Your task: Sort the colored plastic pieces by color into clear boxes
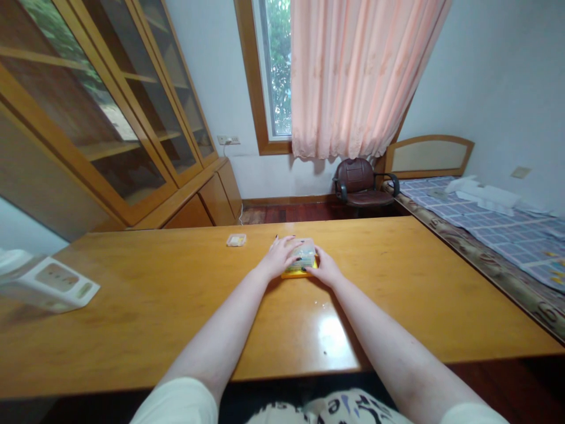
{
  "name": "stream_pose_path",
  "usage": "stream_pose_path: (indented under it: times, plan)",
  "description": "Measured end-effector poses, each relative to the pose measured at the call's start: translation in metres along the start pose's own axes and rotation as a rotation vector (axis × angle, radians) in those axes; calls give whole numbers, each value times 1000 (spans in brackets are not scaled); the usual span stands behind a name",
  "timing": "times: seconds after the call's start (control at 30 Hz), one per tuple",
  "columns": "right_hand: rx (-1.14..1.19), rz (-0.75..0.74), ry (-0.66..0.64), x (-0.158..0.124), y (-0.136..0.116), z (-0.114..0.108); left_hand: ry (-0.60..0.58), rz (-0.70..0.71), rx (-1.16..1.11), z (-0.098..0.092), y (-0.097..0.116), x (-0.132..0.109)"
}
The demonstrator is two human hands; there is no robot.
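A clear plastic box (304, 251) with a stack of pale, greenish flat pieces inside rests on a yellow base (295, 274) on the desk. My left hand (281, 255) lies over its left side, fingers curved across the top and front. On the right side, my right hand (328, 267) grips the box, thumb at the front near the yellow edge. Both hands hold it between them, and part of the box is hidden under my fingers. A small clear case (236, 240) with pale yellowish contents sits apart, farther left on the desk.
The wooden desk (168, 330) spans the width in front of me. A white box-like container (57, 282) stands at its left end. Beyond are a glass-door cabinet (132, 118), a brown armchair (357, 182) and a bed (485, 218) at right.
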State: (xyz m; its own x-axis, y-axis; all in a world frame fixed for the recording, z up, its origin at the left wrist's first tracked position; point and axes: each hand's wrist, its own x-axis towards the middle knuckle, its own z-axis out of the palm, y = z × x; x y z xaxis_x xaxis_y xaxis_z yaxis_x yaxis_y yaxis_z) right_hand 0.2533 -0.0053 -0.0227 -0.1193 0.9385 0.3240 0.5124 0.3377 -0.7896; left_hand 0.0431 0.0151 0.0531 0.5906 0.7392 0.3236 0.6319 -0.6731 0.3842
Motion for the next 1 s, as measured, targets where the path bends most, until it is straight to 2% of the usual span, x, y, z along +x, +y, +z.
stream_pose_path:
  times: [0.17,0.33,0.4,0.47,0.53,0.57,0.63,0.7,0.73,0.83,0.9,0.93,1.0]
  plan:
    - [14,-7,-7,0,-1,0,-2,-70,-136,9,-7,-6]
    - [-12,-15,-4,1,-2,0,-32,-46,-157,10,-9,-10]
    - [-7,-21,-9,1,-2,0,-9,-55,-130,11,-11,-11]
    - [1,-22,-10,1,-1,0,68,-82,-91,12,-18,-13]
    - [8,-18,-13,1,-1,0,186,-156,-16,10,-33,-15]
    - [12,-16,-17,1,-1,0,248,-237,50,8,-44,-17]
    - [22,-18,-24,1,-1,-1,292,-487,224,1,-69,-21]
    - [27,-21,-26,1,-1,-1,204,-716,379,-10,-98,-27]
    - [29,-20,-25,1,-1,-1,149,-767,435,-16,-111,-31]
    - [33,-14,-16,1,-1,0,-34,-797,501,-31,-142,-42]
    - [36,-14,-15,1,-1,1,-122,-737,489,-34,-147,-48]
    - [34,-14,-17,1,-1,1,-123,-704,499,-32,-144,-50]
    - [27,-15,-21,1,-1,1,-48,-632,551,-23,-130,-53]
